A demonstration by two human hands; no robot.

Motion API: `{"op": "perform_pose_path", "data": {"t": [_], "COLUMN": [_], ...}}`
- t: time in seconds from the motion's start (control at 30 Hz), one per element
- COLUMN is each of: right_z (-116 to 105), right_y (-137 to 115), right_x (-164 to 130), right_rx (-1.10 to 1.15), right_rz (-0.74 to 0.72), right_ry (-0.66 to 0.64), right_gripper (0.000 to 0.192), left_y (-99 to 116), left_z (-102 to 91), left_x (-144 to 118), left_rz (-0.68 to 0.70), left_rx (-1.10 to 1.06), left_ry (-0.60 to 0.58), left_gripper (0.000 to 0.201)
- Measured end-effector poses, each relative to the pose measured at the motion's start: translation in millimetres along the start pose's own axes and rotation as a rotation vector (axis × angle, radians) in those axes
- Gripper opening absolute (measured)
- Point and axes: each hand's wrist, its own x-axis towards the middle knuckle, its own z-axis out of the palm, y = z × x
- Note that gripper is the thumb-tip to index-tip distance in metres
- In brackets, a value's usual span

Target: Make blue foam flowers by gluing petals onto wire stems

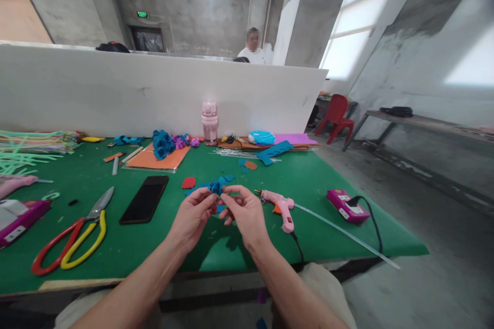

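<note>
Both the left hand (193,216) and right hand (245,212) pinch a small blue felt piece (216,187) above the green surface (316,175); the pink glue gun (281,206) at 3 o'clock could burn a stray finger.

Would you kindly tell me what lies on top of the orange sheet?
Blue felt flowers and purple ones lie on the orange sheet's far end. Whatever is beneath them is covered.
</note>
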Motion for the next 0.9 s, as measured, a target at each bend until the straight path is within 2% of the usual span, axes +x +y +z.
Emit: {"op": "perform_pose_path", "data": {"t": [0.5, 0.63, 0.9], "right_z": [-1.2, -2.0, -2.6], "right_y": [-0.1, 0.3, 0.2], "right_x": [0.8, 1.3, 2.2], "right_rx": [0.010, 0.062, 0.071], "right_rz": [-0.030, -0.050, -0.024], "right_ry": [-0.037, -0.083, -0.072], "right_gripper": [0.022, 0.025, 0.022], "left_y": [1.4, 2.0, 3.5], "left_z": [0.3, 0.0, -0.9], "left_x": [-1.7, -2.4, -4.1], "left_rz": [0.001, -0.006, -0.048], "left_rx": [0.002, -0.020, -0.012], "left_ry": [0.005, -0.024, -0.059], "left_gripper": [0.017, 0.014, 0.015]}}
